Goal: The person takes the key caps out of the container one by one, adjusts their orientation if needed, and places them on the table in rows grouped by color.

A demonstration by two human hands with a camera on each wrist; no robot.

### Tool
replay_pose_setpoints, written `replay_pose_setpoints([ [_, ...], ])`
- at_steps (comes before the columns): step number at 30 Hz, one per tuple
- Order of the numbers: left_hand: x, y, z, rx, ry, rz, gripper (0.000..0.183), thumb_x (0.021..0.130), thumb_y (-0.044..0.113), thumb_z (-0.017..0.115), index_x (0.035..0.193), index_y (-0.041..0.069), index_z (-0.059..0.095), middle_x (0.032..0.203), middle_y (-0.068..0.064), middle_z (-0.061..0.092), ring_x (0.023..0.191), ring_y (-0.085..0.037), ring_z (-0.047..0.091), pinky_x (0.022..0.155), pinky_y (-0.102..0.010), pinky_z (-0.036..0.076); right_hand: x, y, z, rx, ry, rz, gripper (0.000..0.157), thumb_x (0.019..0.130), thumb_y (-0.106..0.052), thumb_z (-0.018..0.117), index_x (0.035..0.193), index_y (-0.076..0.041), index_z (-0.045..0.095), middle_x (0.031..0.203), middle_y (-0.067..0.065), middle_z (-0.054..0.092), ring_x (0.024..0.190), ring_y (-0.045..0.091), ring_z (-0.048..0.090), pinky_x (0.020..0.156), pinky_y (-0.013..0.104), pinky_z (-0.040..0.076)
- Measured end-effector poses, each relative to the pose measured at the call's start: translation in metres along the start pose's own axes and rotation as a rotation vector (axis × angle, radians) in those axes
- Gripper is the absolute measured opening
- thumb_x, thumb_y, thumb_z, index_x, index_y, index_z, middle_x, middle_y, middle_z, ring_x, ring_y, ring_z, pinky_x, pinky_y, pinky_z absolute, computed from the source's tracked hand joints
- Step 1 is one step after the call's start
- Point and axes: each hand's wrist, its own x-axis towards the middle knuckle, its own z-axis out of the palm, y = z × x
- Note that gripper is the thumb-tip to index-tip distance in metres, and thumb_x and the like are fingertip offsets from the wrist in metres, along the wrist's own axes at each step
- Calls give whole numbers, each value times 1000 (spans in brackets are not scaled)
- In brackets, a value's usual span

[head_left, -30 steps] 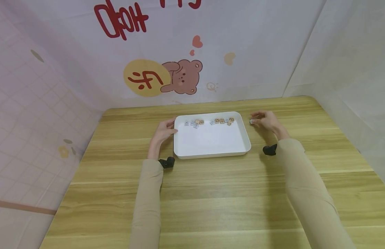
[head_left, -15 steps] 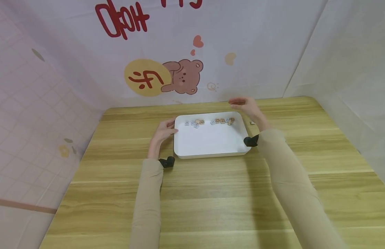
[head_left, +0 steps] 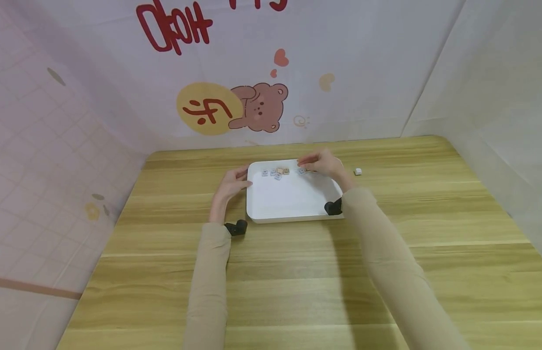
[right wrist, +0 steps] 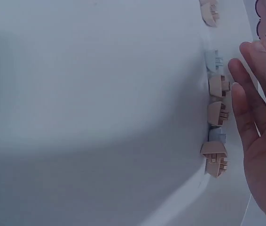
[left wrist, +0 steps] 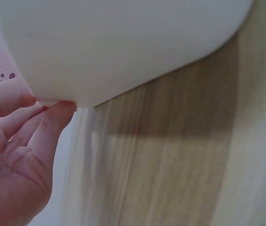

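A white tray (head_left: 293, 194) lies on the table with a row of white and tan keycaps (head_left: 273, 172) along its far side. My left hand (head_left: 230, 185) pinches the tray's left rim between thumb and fingers; the left wrist view shows the thumb (left wrist: 53, 122) against the wall. Over the far right part of the tray is my right hand (head_left: 324, 164), covering some keycaps. In the right wrist view its fingers (right wrist: 246, 110) reach out beside the keycaps (right wrist: 217, 113), which lie with their hollow undersides partly visible. Nothing shows between those fingers.
A single white keycap (head_left: 357, 171) sits on the wooden table (head_left: 297, 282), right of the tray. Behind the table hangs a white cloth (head_left: 358, 97) with a bear print. Black wrist mounts (head_left: 237, 227) are worn on both arms.
My right hand has let go of the white keycap right of the tray. It has risen and moved left over the tray's keycaps. My left hand stays on the rim.
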Motion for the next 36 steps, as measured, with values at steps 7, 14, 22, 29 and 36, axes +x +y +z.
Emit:
replay_pose_setpoints([
  [7,1,1,-1,9,9,-19,66,86,-11,53,147,-2,29,153,-20,31,142,-30,32,111,-41,37,2,2,3,-169,-58,-25,27,84,-8,68,111,-7,71,121,11,67,126,26,54,109,41,38],
  [14,1,1,0,-4,4,-37,65,87,-11,52,147,-1,29,152,-21,33,141,-30,34,110,-42,38,-2,-1,5,-249,-55,-85,29,78,3,71,106,-6,73,115,11,70,102,23,62,92,35,49],
  [22,0,1,1,16,4,-22,66,86,-11,52,147,-3,28,152,-22,32,142,-30,33,111,-41,37,-2,0,3,-334,-106,-87,26,76,3,73,100,-7,75,114,11,70,98,21,60,87,32,49],
  [29,1,0,1,34,5,-22,65,87,-9,52,147,-1,29,152,-21,33,141,-30,34,110,-41,38,-1,2,2,-386,-138,-123,27,75,1,75,101,-7,75,112,12,70,96,22,60,86,32,50],
  [36,1,0,1,32,8,-16,65,86,-9,53,147,-1,29,152,-21,33,141,-29,35,110,-40,38,-3,3,-3,-295,-117,-137,24,82,3,67,104,-3,73,114,15,69,103,27,62,92,38,50],
])
